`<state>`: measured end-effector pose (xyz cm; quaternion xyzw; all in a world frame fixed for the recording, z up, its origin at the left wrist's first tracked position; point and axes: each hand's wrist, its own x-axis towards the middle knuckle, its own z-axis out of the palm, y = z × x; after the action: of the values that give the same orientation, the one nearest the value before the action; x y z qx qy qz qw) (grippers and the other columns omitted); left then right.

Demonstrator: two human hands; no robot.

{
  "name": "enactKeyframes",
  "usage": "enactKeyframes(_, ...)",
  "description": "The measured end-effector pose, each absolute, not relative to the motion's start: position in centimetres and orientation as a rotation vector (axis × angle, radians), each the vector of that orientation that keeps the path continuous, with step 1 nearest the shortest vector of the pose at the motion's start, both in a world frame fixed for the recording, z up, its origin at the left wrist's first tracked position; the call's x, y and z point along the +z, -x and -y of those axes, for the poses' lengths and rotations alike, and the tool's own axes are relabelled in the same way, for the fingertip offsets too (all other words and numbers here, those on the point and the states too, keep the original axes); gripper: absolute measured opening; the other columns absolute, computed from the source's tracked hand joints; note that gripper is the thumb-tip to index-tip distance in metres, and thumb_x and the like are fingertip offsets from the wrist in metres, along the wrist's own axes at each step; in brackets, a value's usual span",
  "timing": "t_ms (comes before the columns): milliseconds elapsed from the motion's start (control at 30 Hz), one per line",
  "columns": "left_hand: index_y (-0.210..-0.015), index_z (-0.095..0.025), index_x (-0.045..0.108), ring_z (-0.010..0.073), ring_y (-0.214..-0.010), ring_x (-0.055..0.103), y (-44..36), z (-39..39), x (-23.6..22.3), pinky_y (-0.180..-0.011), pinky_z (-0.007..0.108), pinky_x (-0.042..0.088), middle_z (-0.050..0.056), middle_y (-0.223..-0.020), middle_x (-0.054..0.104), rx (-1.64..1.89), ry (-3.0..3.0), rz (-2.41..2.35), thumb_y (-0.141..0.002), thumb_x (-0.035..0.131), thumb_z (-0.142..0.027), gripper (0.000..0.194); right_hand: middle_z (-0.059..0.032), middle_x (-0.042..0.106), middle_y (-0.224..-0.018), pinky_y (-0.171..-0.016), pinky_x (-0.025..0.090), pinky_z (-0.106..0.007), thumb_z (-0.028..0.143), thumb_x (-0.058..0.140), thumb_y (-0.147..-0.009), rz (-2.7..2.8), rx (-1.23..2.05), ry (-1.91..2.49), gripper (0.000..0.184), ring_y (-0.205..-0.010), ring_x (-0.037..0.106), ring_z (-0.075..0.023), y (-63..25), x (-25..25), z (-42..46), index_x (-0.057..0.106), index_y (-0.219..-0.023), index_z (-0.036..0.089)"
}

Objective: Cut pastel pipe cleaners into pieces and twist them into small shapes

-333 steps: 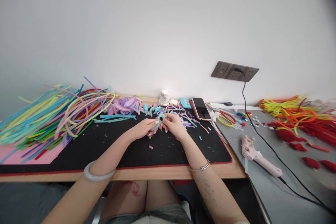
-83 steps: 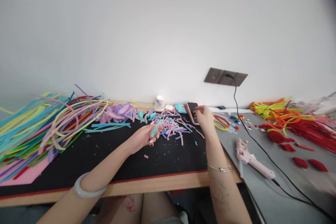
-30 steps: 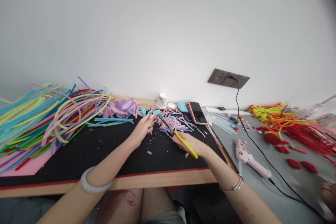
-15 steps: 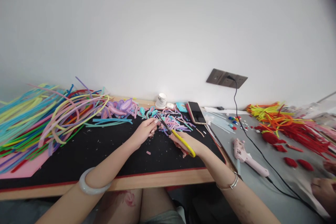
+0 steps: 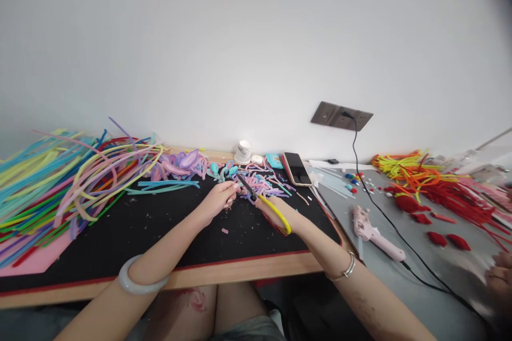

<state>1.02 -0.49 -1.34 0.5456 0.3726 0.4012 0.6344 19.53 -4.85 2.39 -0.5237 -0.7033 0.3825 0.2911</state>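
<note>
My left hand [image 5: 219,202] is over the black mat with its fingertips pinched together; whatever is between them is too small to name. In my right hand [image 5: 272,213] is a pair of scissors [image 5: 279,210] with yellow handles. The dark blades point up and left, close beside the left fingertips. Behind both hands lies a pile of short pink, lilac and turquoise pipe cleaner pieces [image 5: 262,184]. Turquoise looped shapes [image 5: 222,170] and lilac and pink looped shapes [image 5: 186,162] sit farther left.
Long multicoloured pipe cleaners [image 5: 88,181] cover the left side. A paper cup [image 5: 243,152] and a phone [image 5: 296,169] stand along the back. On the grey table at right are a pink glue gun [image 5: 374,235], its black cord [image 5: 386,213], red pipe cleaners [image 5: 460,202] and another person's blurred hand [image 5: 498,274].
The view has shifted slightly, so things appear a little farther left. My hands keep nearly the same pose, with the scissors beside the left fingertips. The other person's hand at right has moved.
</note>
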Motion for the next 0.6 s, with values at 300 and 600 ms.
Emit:
enactKeyframes(300, -0.083, -0.015, 0.052, 0.0034, -0.042, 0.032, -0.8, 0.3, -1.6, -0.041, 0.016, 0.026, -0.004, -0.063, 0.046, 0.941, -1.192, -0.880, -0.075, 0.051, -0.044, 0.030, -0.0003, 0.043, -0.043, -0.041, 0.024, -0.022, 0.055, 0.045, -0.072, 1.904, 0.637, 1.952, 0.046, -0.042, 0.041, -0.0111, -22.9, 4.7, 3.3, 0.048, -0.050, 0.016)
enactKeyframes(600, -0.096, -0.014, 0.056, 0.0087, -0.058, 0.052, -0.8, 0.4, -1.9, -0.058, 0.021, 0.042, -0.001, -0.063, 0.054, 0.900, -1.243, -0.906, -0.073, 0.056, -0.040, 0.035, -0.0199, 0.064, -0.083, -0.057, 0.037, -0.027, 0.042, 0.045, -0.074, 1.518, -0.127, 2.628, 0.042, -0.078, 0.060, -0.0279, -32.7, 5.1, -0.3, 0.064, -0.085, 0.006)
